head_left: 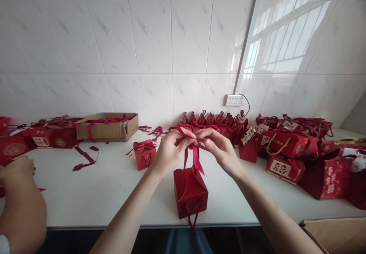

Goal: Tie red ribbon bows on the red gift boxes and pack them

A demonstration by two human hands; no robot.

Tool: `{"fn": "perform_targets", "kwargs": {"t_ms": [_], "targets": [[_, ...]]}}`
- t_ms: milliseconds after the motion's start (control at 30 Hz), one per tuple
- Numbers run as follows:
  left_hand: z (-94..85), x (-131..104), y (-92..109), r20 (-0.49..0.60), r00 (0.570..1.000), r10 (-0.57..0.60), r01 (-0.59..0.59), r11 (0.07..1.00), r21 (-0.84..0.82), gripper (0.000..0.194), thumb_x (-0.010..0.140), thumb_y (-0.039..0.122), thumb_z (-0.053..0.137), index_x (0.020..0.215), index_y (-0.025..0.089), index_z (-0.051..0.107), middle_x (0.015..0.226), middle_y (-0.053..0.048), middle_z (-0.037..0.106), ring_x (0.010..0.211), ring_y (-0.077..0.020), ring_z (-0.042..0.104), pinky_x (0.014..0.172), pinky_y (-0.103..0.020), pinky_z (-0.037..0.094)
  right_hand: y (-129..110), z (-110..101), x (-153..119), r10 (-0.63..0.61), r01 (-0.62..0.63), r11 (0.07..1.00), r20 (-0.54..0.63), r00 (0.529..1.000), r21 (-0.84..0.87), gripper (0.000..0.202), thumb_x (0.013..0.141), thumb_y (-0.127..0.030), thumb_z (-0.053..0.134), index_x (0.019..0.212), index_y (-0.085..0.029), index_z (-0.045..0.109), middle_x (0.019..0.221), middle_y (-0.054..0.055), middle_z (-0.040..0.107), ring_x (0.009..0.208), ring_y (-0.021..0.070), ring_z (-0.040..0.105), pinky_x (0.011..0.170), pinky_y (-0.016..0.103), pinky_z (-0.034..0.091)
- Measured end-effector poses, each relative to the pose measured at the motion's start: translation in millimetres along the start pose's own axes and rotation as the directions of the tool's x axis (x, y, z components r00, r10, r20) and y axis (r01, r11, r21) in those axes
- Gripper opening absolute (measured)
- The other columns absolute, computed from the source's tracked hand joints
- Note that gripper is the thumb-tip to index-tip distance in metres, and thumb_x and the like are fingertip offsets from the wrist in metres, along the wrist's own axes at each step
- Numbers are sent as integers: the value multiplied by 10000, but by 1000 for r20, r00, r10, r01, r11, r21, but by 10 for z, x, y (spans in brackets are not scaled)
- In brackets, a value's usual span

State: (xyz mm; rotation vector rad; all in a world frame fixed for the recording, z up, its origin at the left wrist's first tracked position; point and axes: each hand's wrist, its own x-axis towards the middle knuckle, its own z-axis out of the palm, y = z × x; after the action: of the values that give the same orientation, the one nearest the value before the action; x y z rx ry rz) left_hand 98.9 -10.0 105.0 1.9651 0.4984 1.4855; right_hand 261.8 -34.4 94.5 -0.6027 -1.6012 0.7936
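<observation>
Above a small red gift box (191, 193), my left hand (174, 147) and my right hand (219, 147) meet with their fingertips pinched on a red ribbon (196, 158). Strands of the ribbon hang from my fingers down to the top of the box. The box stands close to the table's front edge, and its twisted cord handle (194, 221) droops over that edge. Behind my left forearm, a similar red box tied with a bow (145, 155) sits on the white table (114, 193).
An open cardboard box (105, 130) holds red ribbons at the back left. Red gift boxes (293, 145) crowd the right side. Another person's arm (23, 204) works at far left. A cardboard flap (337, 233) juts in at lower right.
</observation>
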Motion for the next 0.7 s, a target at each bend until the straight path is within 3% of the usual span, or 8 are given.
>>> {"fn": "perform_targets", "kwargs": {"t_ms": [67,133,267,367,467,567,633,700], "targets": [[-26,-21,31,64,992,109,-116,985,131,106,863,211,544,817,185,637,761,-19,692,690,-116,646,619,-215,513,7,17,33,102,-111,991,110,989,74,338,726,-441,707,953,-223,583,903,33,623,865,176,605,776,325,501],[-62,-36,63,141,965,219,-249,936,250,138,866,141,511,833,193,634,777,-11,699,688,-106,651,609,-203,516,16,43,44,165,-176,983,180,970,47,313,714,-388,717,913,-200,565,810,13,611,729,146,596,653,283,498],[-126,-57,98,284,877,387,-474,795,378,228,853,38,459,869,180,636,801,-26,690,786,-125,659,703,-239,547,-2,111,-14,145,-136,960,20,989,-243,110,750,-246,624,795,-185,545,590,-53,512,503,83,457,479,214,369],[-145,-81,74,318,813,487,-581,712,395,259,851,7,436,896,164,638,828,-49,688,857,-151,650,773,-303,560,-54,160,-66,78,-104,922,-83,993,-372,147,722,-142,563,860,-191,572,531,-71,516,489,88,481,516,220,388],[-161,-116,41,314,764,564,-645,646,408,270,837,-5,456,917,169,647,855,-49,702,897,-167,650,786,-334,570,-84,185,-61,129,-127,980,-1,992,-154,193,710,-162,546,881,-175,634,704,-1,653,660,132,608,645,262,468],[-189,-159,32,338,790,511,-612,683,398,250,816,32,523,915,196,683,915,-49,724,949,-201,657,822,-364,571,-63,202,0,270,-270,948,22,963,169,215,751,-306,558,811,-147,689,725,39,684,706,162,642,679,301,502],[-197,-197,28,337,850,404,-515,771,375,226,789,69,588,902,222,710,957,-49,731,995,-227,654,877,-384,553,-43,218,41,322,-301,926,-59,945,227,256,736,-384,620,747,-142,703,670,34,681,656,154,640,649,298,514],[-181,-252,13,256,912,320,-394,856,335,220,767,92,627,889,248,725,963,-38,736,1026,-238,646,922,-403,532,-39,229,64,292,-261,949,-183,939,179,243,663,-387,721,716,-151,707,681,28,697,655,154,646,650,296,528]]}}
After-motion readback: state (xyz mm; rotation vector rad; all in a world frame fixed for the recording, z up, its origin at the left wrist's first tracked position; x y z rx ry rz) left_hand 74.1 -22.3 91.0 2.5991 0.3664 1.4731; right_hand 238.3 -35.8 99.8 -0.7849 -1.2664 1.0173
